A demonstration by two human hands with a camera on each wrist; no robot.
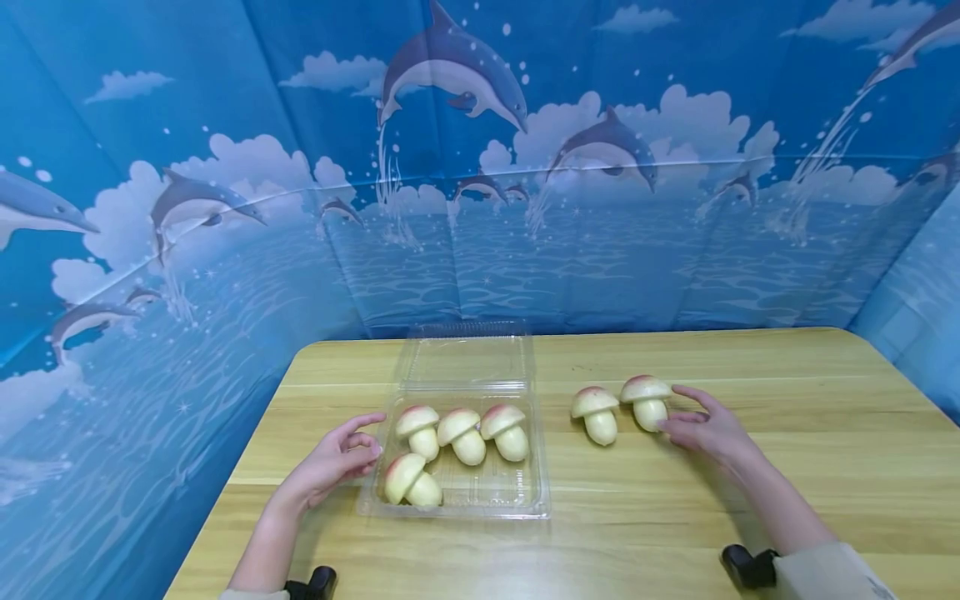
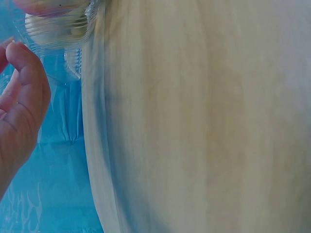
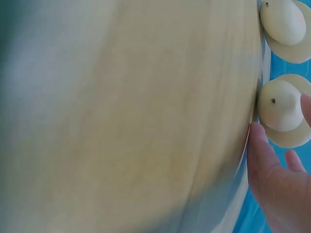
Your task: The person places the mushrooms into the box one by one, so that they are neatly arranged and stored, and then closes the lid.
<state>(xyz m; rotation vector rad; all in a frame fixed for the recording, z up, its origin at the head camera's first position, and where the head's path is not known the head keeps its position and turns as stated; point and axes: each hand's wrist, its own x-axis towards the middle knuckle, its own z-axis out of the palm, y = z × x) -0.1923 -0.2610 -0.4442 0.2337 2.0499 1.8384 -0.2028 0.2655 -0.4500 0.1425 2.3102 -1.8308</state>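
Several mushroom-shaped pieces with cream stems and pink-tinged caps are in view. A clear plastic clamshell box [image 1: 491, 496] stands with its lid [image 1: 468, 358] folded back, holding several of them, including a front-left mushroom [image 1: 412, 482]. My left hand [image 1: 341, 458] is beside the box's left wall, fingers loosely bent and nothing between them. To the right of the box, two mushrooms lie on the table: a left one [image 1: 596, 414] and a right one [image 1: 648, 403]. My right hand [image 1: 705, 429] has its fingers spread, fingertips right at the right mushroom's cap and stem.
A wooden table [image 1: 637, 517] with rounded far corners carries everything. Behind it hangs a blue dolphin-print cloth [image 1: 480, 233]. Black wrist mounts, a left one [image 1: 321, 581] and a right one [image 1: 746, 567], sit under the forearms.
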